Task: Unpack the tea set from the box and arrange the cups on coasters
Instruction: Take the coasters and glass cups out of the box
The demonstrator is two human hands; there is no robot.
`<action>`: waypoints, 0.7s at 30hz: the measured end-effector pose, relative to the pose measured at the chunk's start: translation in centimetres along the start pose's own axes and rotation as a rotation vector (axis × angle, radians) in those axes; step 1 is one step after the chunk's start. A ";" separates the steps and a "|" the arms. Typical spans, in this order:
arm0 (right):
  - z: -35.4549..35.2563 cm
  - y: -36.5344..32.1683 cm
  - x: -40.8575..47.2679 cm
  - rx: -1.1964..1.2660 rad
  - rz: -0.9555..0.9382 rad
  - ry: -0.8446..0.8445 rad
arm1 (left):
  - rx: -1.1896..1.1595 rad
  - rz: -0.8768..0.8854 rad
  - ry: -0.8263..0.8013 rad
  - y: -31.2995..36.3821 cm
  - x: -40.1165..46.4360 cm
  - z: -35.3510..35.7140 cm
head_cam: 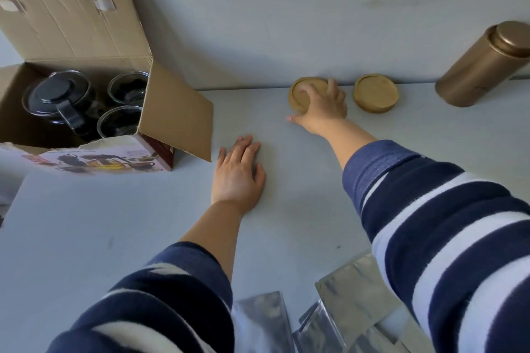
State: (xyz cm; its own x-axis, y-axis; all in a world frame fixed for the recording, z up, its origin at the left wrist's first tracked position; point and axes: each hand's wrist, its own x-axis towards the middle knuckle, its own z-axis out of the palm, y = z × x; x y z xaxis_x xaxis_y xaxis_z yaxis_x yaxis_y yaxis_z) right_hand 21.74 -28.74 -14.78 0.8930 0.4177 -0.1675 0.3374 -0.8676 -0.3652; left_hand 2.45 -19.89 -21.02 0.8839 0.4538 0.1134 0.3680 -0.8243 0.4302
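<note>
Reaching far across the white table [286, 209], the right hand [324, 107] is gripping the left wooden coaster [299, 93] by its edge, with the second coaster [375, 94] lying just beside it. The left hand [238, 178] is lying flat with straight fingers, near the open box [94, 112], which is holding a teapot [58, 96] and glass cups [119, 122]. The print on the box is too small to read.

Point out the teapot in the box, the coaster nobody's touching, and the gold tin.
teapot [56, 93], head view, on its dark lid.
free coaster [374, 92], head view, middle of its top face.
gold tin [481, 66], head view, on its side wall.
</note>
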 end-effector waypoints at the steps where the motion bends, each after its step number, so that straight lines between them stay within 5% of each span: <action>1: -0.2 -0.2 -0.8 -0.014 -0.014 -0.015 | 0.004 -0.002 -0.039 0.1 0.1 -0.3; 5: -0.9 -1.7 -4.2 -0.026 -0.051 -0.079 | -0.033 -0.046 -0.212 0.2 1.4 -3.8; 15: -2.4 -13.7 -10.2 0.157 -0.159 -0.151 | -0.050 0.019 0.266 -5.5 1.2 -18.4; 21: -1.2 -21.6 -13.0 0.202 -0.386 -0.140 | 0.199 -0.240 0.135 -13.7 -1.2 -21.9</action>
State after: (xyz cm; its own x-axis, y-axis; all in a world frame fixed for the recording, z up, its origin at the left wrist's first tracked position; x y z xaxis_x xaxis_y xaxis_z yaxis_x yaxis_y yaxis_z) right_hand 3.16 -15.74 -3.56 0.6594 0.7449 -0.1010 0.5606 -0.5768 -0.5942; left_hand -9.99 -1.75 -7.46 0.7239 0.6728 0.1528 0.6220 -0.7322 0.2775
